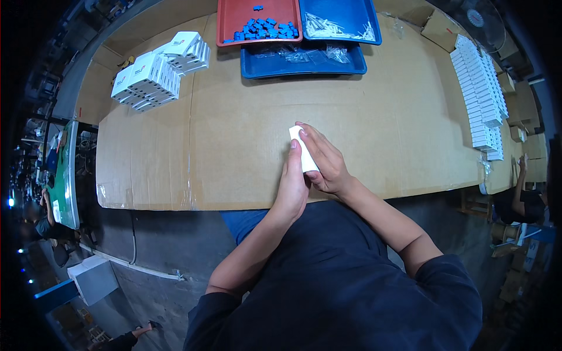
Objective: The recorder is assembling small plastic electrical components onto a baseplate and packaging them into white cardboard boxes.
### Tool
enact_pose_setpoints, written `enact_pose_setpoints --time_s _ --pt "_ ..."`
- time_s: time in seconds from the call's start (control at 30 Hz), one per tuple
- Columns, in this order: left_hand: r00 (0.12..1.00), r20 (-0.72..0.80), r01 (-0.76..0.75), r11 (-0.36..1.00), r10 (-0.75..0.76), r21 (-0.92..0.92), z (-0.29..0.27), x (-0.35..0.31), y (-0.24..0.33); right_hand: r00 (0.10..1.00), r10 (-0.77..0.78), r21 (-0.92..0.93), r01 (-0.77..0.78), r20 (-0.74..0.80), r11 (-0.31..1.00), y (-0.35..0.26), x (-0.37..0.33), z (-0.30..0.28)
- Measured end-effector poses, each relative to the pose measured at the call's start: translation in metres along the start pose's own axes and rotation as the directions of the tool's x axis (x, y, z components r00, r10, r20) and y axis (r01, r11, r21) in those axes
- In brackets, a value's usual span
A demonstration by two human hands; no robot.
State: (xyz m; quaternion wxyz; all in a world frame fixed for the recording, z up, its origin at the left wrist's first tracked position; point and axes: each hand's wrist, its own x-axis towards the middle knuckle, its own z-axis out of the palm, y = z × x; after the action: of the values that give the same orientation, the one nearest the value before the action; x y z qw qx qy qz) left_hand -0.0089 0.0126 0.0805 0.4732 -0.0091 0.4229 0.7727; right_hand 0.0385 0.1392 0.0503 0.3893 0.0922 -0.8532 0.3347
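Observation:
Between my two hands, over the near middle of the cardboard-covered table [246,146], is a small white box [305,155], standing narrow side up. My left hand [291,182] presses on its left side with the thumb lying along it. From the right, my right hand [329,162] closes against the other side, its fingers reaching to the far end. Palms and fingers hide much of the box.
At the far side stand a red tray [219,26] with small blue parts, a blue tray [377,32] with white sticks, and another blue tray [304,70] with clear plastic pieces. Stacked white boxes [149,79] sit at left; long rows of white boxes [477,93] line the right.

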Motion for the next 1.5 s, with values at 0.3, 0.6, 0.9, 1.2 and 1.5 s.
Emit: enact_pose_setpoints --time_s 0.3,0.6,0.9,1.2,1.5 --pt "1.0 -0.01 0.01 1.0 -0.01 0.025 -0.004 0.0 -0.002 1.0 0.015 0.07 -0.014 -0.017 0.997 0.002 -0.006 0.005" --pt "0.995 0.021 0.103 0.968 -0.1 -0.231 -0.007 0.008 0.017 0.944 0.318 0.329 -0.329 0.089 0.885 0.0 -0.001 0.003" --pt "0.992 -0.028 -0.13 0.982 0.127 -0.139 -0.021 0.014 0.016 0.732 0.632 0.43 -0.671 0.255 0.604 -0.013 0.006 -0.021" --pt "0.78 -0.016 -0.56 0.71 0.625 0.427 -0.014 0.013 0.009 0.814 0.532 0.452 -0.574 0.231 0.683 -0.047 0.016 -0.002" --pt "0.69 0.116 -0.703 0.625 0.714 0.339 -0.009 0.008 0.007 0.971 0.225 0.157 -0.236 0.086 0.959 -0.046 0.012 0.005"
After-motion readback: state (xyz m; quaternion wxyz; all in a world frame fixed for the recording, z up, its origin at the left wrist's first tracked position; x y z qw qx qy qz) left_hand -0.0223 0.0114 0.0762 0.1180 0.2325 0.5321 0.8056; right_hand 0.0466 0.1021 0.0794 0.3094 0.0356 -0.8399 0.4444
